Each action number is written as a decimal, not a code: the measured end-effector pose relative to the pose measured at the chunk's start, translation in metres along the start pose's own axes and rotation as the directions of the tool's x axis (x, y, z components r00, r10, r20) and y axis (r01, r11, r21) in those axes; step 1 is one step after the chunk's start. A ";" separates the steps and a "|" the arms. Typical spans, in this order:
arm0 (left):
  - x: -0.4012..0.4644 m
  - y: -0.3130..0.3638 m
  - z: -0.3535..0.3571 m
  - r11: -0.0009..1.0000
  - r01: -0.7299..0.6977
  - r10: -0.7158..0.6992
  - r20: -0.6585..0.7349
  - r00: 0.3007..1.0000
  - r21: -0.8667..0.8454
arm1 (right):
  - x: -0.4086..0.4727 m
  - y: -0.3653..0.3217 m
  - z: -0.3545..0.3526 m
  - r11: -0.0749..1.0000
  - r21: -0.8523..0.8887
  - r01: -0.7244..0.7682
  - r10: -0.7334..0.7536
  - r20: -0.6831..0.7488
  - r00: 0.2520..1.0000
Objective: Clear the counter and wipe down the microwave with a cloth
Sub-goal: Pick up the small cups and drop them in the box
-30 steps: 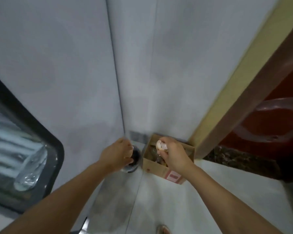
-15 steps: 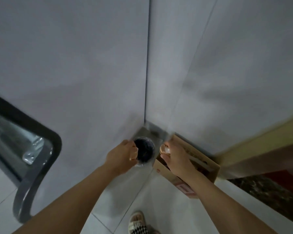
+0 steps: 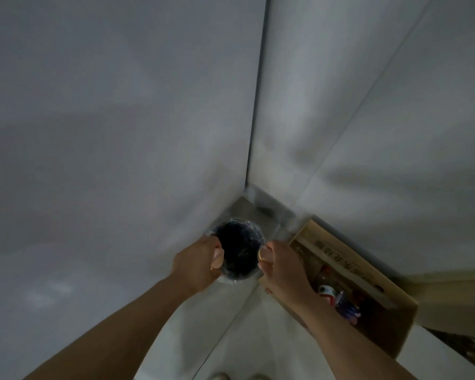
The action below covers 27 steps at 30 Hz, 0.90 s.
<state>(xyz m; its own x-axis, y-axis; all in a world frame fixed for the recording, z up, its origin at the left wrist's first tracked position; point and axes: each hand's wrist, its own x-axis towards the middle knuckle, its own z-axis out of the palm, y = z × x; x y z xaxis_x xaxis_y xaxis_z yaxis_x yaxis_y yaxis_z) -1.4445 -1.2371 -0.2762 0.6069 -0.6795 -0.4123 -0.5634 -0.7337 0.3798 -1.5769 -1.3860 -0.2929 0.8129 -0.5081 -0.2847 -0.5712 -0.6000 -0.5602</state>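
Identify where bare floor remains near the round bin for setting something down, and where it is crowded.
Free: pale floor tiles between the forearms, and the corner strip behind the bin. Crowded: the bin's rim, held by the left hand and right hand, and the filled cardboard box.

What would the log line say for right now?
left hand: grips bin rim | right hand: holds small object at bin | cardboard box: beside bin

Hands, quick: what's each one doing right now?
Left hand: grips the rim of the dark bin, thumb over the edge.
Right hand: curled round a small pale object at the bin's rim.
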 end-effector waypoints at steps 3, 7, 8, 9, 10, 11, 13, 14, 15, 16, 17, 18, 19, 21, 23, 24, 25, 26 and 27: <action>0.040 -0.020 0.051 1.000 0.026 -0.026 0.006 1.000 0.012 | 0.034 0.037 0.046 1.000 -0.006 0.012 -0.012 0.012 1.000; 0.093 -0.039 0.115 0.998 0.058 -0.058 0.005 0.998 0.029 | 0.079 0.078 0.101 1.000 0.018 0.025 -0.026 0.009 1.000; 0.105 -0.044 0.129 0.997 0.069 -0.069 -0.001 0.998 0.036 | 0.089 0.087 0.113 0.999 0.002 0.038 -0.038 0.005 0.999; 0.117 -0.048 0.141 0.996 0.076 -0.076 -0.006 0.997 0.044 | 0.098 0.095 0.124 0.998 -0.021 0.052 -0.052 0.000 0.999; 0.127 -0.052 0.152 0.995 0.079 -0.079 -0.009 0.997 0.054 | 0.107 0.102 0.134 0.997 -0.042 0.061 -0.062 -0.005 0.998; 0.137 -0.057 0.162 0.995 0.078 -0.078 -0.012 0.997 0.066 | 0.115 0.107 0.142 0.996 -0.060 0.068 -0.069 -0.009 0.998; 0.153 -0.066 0.179 0.993 0.077 -0.076 -0.021 0.997 0.086 | 0.129 0.117 0.157 0.993 -0.083 0.080 -0.081 -0.014 0.997; 0.160 -0.070 0.186 0.993 0.080 -0.078 -0.025 0.997 0.092 | 0.134 0.121 0.164 0.992 -0.094 0.087 -0.088 -0.011 0.996; 0.165 -0.073 0.192 0.992 0.081 -0.079 -0.028 0.996 0.097 | 0.139 0.124 0.169 0.990 -0.105 0.097 -0.098 -0.004 0.995; 0.170 -0.076 0.197 0.991 0.082 -0.079 -0.031 0.996 0.103 | 0.143 0.127 0.173 0.987 -0.117 0.110 -0.110 0.003 0.994; 0.175 -0.077 0.201 0.991 0.081 -0.078 -0.032 0.996 0.110 | 0.147 0.129 0.177 0.984 -0.129 0.122 -0.122 0.011 0.992; 0.179 -0.078 0.205 0.990 0.079 -0.076 -0.034 0.997 0.116 | 0.150 0.131 0.180 0.981 -0.141 0.134 -0.133 0.018 0.991; 0.182 -0.079 0.208 0.990 0.077 -0.073 -0.036 0.997 0.121 | 0.153 0.132 0.182 0.978 -0.153 0.144 -0.142 0.024 0.990; 0.189 -0.080 0.213 0.989 0.071 -0.067 -0.041 0.997 0.132 | 0.160 0.134 0.188 0.972 -0.166 0.165 -0.160 0.040 0.986; 0.194 -0.080 0.216 0.986 0.074 -0.069 -0.040 0.997 0.148 | 0.166 0.136 0.193 0.956 -0.205 0.208 -0.192 0.092 0.977; 0.195 -0.080 0.218 0.985 0.078 -0.074 -0.036 0.997 0.155 | 0.168 0.136 0.195 0.949 -0.226 0.221 -0.199 0.116 0.973; 0.197 -0.080 0.219 0.983 0.083 -0.079 -0.030 0.996 0.162 | 0.170 0.136 0.198 0.948 -0.231 0.219 -0.193 0.128 0.973; 0.198 -0.080 0.220 0.982 0.088 -0.085 -0.026 0.996 0.169 | 0.171 0.136 0.199 0.954 -0.225 0.198 -0.172 0.132 0.976; 0.199 -0.081 0.220 0.981 0.092 -0.089 -0.024 0.996 0.172 | 0.172 0.136 0.200 0.963 -0.208 0.170 -0.144 0.133 0.981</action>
<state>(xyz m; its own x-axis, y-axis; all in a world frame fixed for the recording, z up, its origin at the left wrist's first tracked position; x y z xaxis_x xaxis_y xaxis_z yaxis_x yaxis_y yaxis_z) -1.4018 -1.3126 -0.5715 0.6681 -0.6114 -0.4241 -0.5935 -0.7816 0.1919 -1.4924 -1.4312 -0.5739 0.8947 -0.3293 -0.3017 -0.4355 -0.7930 -0.4259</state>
